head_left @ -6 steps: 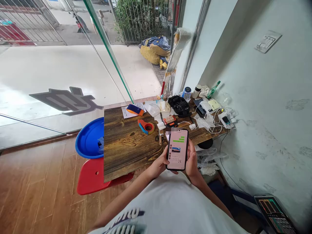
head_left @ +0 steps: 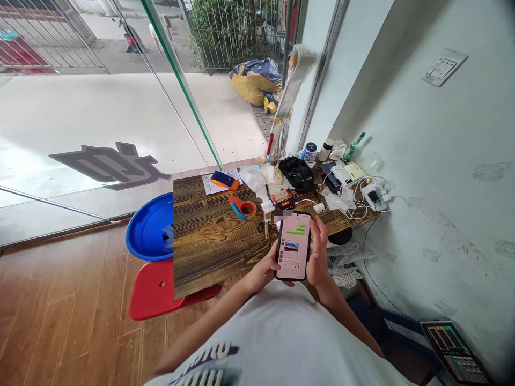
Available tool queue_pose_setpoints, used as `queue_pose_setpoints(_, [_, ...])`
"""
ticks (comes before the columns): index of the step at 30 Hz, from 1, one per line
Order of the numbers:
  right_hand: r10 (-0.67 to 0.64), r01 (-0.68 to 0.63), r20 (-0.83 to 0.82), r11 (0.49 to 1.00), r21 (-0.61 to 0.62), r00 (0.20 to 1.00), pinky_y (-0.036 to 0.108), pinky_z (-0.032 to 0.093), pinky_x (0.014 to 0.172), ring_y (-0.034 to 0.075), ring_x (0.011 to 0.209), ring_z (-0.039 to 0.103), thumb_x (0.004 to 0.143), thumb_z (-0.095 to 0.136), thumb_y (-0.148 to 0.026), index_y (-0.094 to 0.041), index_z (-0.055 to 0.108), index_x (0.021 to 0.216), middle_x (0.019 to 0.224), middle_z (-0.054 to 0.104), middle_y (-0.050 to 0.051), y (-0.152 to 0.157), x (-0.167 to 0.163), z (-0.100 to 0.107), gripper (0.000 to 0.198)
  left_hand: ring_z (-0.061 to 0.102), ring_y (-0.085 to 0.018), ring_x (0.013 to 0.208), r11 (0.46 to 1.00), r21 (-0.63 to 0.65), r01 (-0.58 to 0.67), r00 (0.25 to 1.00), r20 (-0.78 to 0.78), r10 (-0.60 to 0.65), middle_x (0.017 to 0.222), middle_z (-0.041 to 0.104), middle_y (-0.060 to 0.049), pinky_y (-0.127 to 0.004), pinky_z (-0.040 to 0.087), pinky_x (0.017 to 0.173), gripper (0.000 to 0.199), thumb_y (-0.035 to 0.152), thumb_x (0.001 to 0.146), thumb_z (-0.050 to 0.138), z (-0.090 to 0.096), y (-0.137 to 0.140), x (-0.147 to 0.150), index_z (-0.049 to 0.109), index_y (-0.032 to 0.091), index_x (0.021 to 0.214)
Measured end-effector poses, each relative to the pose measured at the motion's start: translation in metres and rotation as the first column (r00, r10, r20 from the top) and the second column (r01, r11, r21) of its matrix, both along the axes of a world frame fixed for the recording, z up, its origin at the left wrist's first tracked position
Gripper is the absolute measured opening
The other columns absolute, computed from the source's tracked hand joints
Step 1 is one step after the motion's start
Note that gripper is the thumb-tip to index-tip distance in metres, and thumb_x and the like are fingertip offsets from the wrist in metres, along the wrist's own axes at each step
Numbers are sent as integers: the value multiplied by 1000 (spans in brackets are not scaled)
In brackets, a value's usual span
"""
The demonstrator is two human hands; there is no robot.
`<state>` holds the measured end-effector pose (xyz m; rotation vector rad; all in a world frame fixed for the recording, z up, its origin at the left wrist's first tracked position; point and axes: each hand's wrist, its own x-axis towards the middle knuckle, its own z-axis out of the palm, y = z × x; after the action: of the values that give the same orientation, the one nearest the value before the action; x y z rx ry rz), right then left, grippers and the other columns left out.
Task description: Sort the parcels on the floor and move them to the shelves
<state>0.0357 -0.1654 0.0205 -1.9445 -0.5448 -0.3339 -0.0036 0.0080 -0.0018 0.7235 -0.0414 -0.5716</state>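
Over table edge (head_left: 209,268): phone (head_left: 293,246) clasped between both hands' fingers (head_left: 322,236).

Single head-worn view, looking forward and steeply down over the wearer's chest: phone (head_left: 293,245) close below centre, wooden counter (head_left: 209,241) just beyond, glass door and street farther off at upper left.

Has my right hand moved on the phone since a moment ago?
Yes. The right hand has slid up the phone, its fingers now reaching toward the wooden table edge.
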Motion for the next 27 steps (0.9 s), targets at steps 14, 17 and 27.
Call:
queue_pose_setpoints(14, [86,-77,26,964,-253,996,58,18,118,36,146,16,92,10,-70,-26,48,143,158,13,8,13,13,27,77,62,-31,108,999,42,28,1000,5,-28,148,43,-7,-37,62,62,97,11,63,47,-1,8,-4,18,40,152])
queue_pose_setpoints(17, [95,-88,19,965,-248,995,58,19,117,36,146,16,92,10,-70,-26,48,143,158,13,8,11,17,27,77,62,-31,108,999,34,27,999,16,-28,147,44,-6,-38,62,62,97,11,64,46,-2,5,0,18,40,152])
queue_pose_setpoints(27, [152,-148,3,970,-191,988,61,20,117,37,146,15,92,13,-71,-32,44,145,160,8,3,-23,60,22,73,63,-28,103,999,32,-2,1000,6,2,143,48,-7,-33,60,61,96,12,64,47,1,-31,34,18,40,152])
